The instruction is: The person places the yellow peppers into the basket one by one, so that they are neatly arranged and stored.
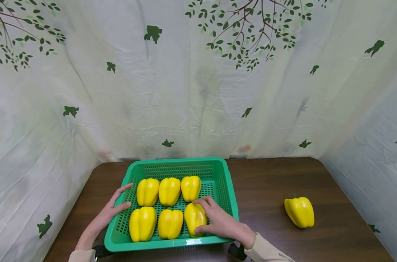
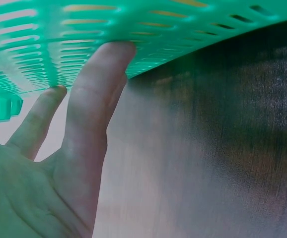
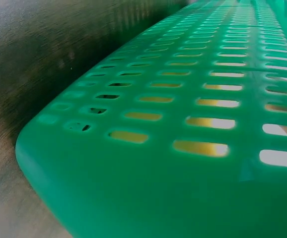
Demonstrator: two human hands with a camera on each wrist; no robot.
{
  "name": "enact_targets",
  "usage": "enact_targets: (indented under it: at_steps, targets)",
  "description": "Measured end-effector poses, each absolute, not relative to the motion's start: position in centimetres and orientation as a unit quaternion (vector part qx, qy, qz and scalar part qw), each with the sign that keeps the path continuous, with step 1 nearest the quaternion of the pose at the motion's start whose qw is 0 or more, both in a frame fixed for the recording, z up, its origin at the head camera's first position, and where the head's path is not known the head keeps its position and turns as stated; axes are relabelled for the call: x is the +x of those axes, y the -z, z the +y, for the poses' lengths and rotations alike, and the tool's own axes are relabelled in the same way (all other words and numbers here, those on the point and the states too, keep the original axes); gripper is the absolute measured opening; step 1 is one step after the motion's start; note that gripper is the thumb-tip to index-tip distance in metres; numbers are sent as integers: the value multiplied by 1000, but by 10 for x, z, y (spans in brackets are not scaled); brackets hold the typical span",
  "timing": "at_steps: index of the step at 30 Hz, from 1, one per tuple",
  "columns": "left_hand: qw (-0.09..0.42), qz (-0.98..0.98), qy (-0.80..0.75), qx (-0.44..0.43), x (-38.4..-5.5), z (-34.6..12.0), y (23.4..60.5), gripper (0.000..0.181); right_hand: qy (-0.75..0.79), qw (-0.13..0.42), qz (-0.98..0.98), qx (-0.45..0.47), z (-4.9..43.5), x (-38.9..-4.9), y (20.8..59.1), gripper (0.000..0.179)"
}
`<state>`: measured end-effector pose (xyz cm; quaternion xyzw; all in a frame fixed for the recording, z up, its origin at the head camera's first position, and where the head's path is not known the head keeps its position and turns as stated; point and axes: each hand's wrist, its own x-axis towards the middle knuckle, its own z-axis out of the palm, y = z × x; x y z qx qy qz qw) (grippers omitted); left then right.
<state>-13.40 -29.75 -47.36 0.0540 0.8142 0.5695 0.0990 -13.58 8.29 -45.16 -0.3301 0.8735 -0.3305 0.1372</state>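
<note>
A green plastic basket (image 1: 232, 203) holds yellow bell peppers in two rows of three. My right hand (image 1: 221, 220) reaches over the basket's right side and grips the front-right bell pepper (image 1: 194, 218), thumb at its front and fingers at its back. In the right wrist view only the perforated basket wall (image 3: 133, 188) shows; that hand is hidden. My left hand (image 1: 110, 211) is at the basket's left side, with fingers extended against it. The left wrist view shows the straight fingers (image 2: 91, 99) beside the slotted wall (image 2: 183, 29).
One more yellow bell pepper (image 1: 300, 213) lies apart on the dark wooden table (image 1: 260, 182), right of the basket. A pale curtain with leaf prints (image 1: 198, 91) hangs behind the table and along both sides.
</note>
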Motion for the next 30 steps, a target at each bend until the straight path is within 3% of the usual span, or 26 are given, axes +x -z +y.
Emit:
enact_targets:
  at_steps: [18,30]
  targets:
    - [94,819,-563,56,-134,-298,474,60,377,116,867,-305,96,-136,438,62]
    - [89,824,-556,66,-134,-298,477,58,461,70,839,-281,131,-144,429,59]
